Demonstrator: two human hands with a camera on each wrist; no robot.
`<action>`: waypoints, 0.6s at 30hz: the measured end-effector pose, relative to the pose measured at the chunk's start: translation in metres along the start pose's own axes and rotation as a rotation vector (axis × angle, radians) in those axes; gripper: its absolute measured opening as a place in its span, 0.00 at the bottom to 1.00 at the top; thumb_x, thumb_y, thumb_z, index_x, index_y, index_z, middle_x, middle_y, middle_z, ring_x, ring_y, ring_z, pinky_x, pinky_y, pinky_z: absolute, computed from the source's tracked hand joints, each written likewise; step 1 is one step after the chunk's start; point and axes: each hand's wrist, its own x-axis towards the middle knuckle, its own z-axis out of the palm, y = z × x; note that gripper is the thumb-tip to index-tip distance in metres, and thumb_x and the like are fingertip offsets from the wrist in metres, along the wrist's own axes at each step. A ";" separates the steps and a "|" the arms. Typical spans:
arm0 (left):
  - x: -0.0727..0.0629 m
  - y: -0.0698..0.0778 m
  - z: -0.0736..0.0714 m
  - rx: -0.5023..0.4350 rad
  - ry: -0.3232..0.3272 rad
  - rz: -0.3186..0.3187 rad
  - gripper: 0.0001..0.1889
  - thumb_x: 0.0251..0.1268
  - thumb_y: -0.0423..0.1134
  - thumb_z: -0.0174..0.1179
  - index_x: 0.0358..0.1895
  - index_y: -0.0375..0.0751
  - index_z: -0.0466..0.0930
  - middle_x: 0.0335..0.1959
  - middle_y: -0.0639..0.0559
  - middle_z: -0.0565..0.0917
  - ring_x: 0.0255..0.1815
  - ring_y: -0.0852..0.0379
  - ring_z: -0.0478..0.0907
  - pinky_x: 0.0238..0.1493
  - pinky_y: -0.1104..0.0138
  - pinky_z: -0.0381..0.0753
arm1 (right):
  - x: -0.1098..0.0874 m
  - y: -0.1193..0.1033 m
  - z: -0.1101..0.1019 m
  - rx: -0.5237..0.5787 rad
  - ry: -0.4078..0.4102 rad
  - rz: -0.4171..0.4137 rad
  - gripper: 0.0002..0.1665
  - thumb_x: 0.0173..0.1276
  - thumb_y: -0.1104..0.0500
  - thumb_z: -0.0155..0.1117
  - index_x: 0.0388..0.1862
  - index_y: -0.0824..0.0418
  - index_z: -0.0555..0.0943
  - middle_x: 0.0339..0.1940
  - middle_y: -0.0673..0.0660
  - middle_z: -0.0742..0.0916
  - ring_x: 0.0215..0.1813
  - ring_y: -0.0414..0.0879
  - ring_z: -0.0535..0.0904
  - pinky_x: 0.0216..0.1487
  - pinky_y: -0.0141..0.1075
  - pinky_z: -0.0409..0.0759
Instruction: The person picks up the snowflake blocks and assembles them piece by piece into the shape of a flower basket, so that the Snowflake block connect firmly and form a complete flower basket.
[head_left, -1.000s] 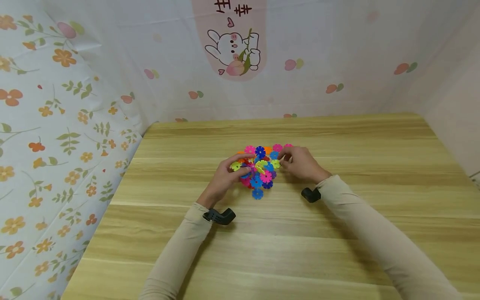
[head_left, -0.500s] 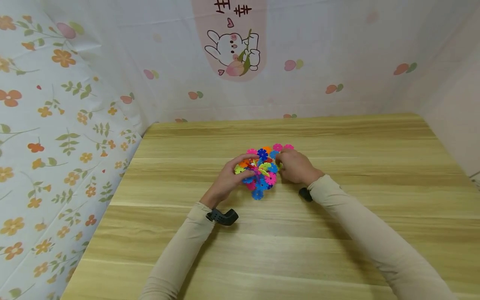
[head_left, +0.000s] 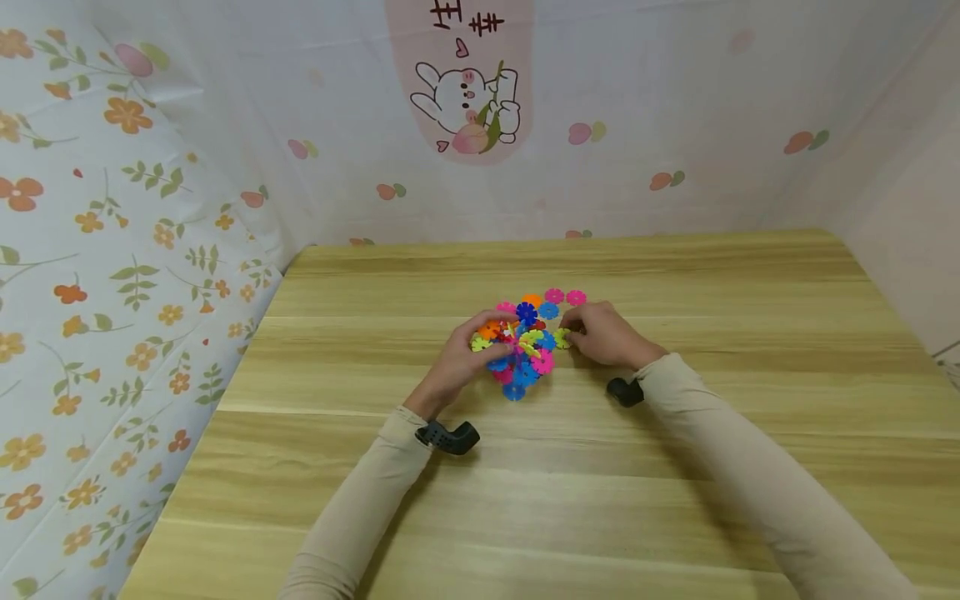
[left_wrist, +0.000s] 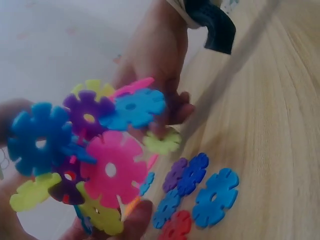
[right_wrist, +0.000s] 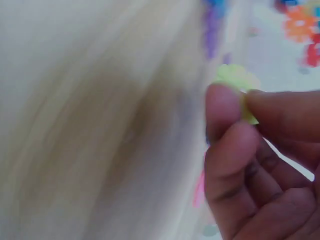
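My left hand [head_left: 467,352] grips a cluster of interlocked flower-shaped plastic discs [left_wrist: 125,160], its thumb and fingers spread round the left side. Pink, blue, purple and yellow discs jut from it at various angles. To the right of the cluster, my right hand [head_left: 609,335] pinches a yellow-green flower disc [right_wrist: 235,75] between thumb and fingertips. In the left wrist view that yellow-green disc [left_wrist: 162,142] appears just beyond the cluster's pink and light blue discs. The left fingers are partly hidden behind the cluster.
Several loose discs lie on the wooden table [head_left: 675,483] under and behind the cluster, among them a blue disc [left_wrist: 215,200] and a red disc [left_wrist: 176,226]. Two pink discs [head_left: 554,296] lie farther back. A patterned curtain [head_left: 622,183] stands behind the table.
The cluster has shifted slightly right with my left hand. My right hand turned over the yellow-green disc, hiding most of it half a second ago; now the disc shows again, slightly farther right.
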 end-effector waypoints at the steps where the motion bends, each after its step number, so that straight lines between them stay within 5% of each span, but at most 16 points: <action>1: 0.000 0.000 0.000 0.011 0.007 0.009 0.19 0.63 0.37 0.59 0.58 0.49 0.74 0.64 0.57 0.66 0.66 0.56 0.57 0.63 0.49 0.57 | -0.002 -0.002 -0.002 0.045 0.009 0.006 0.07 0.65 0.67 0.59 0.39 0.66 0.82 0.29 0.55 0.83 0.29 0.46 0.76 0.34 0.39 0.75; 6: 0.002 -0.001 0.002 -0.012 0.040 0.056 0.19 0.62 0.38 0.61 0.57 0.45 0.75 0.63 0.57 0.68 0.66 0.57 0.56 0.64 0.46 0.52 | -0.010 -0.022 -0.013 0.276 0.101 0.019 0.06 0.68 0.66 0.55 0.40 0.66 0.79 0.27 0.62 0.83 0.21 0.53 0.78 0.25 0.39 0.76; 12: 0.003 0.002 0.004 -0.031 0.093 0.092 0.20 0.62 0.38 0.61 0.58 0.43 0.75 0.61 0.58 0.71 0.66 0.58 0.56 0.63 0.43 0.47 | -0.017 -0.039 -0.024 0.330 0.255 0.011 0.07 0.69 0.65 0.55 0.42 0.65 0.78 0.25 0.59 0.84 0.20 0.54 0.77 0.19 0.35 0.74; 18: 0.003 0.003 0.005 -0.006 0.145 0.072 0.16 0.66 0.41 0.57 0.56 0.43 0.76 0.59 0.55 0.72 0.66 0.57 0.57 0.65 0.46 0.49 | -0.021 -0.055 -0.025 0.436 0.258 -0.026 0.12 0.67 0.64 0.57 0.49 0.64 0.77 0.21 0.56 0.81 0.19 0.51 0.77 0.17 0.36 0.70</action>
